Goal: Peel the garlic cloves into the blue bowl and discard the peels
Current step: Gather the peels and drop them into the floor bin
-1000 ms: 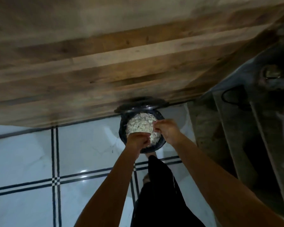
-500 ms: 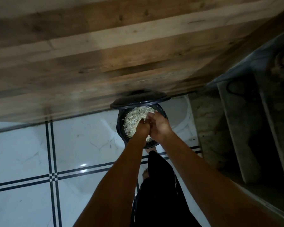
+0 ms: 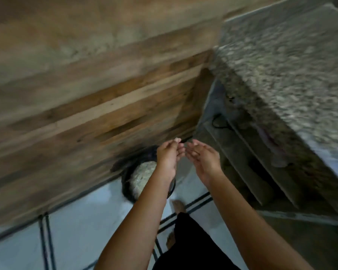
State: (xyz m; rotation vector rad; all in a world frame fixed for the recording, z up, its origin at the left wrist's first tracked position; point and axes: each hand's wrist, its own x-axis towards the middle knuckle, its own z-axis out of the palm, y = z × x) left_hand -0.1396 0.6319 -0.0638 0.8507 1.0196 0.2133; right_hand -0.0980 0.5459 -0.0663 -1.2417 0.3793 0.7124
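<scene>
Black trouser leg (image 3: 185, 240) and bare foot (image 3: 178, 205) nearest, on the white tiled floor (image 3: 76, 230). Both grips are up above the bin, fingertips near each other with a narrow gap. Left grip (image 3: 167, 158): fingers loosely curled, nothing clearly held; there is a pale fleck at the tips, too blurred to call. Right grip (image 3: 203, 158): palm turned inward, fingers relaxed and spread, empty. Peels (image 3: 142, 175) are heaped in the black bin (image 3: 126, 187) on the floor, under my left wrist, against the wooden cabinet front (image 3: 86, 104). Granite bench (image 3: 291, 65) far right.
</scene>
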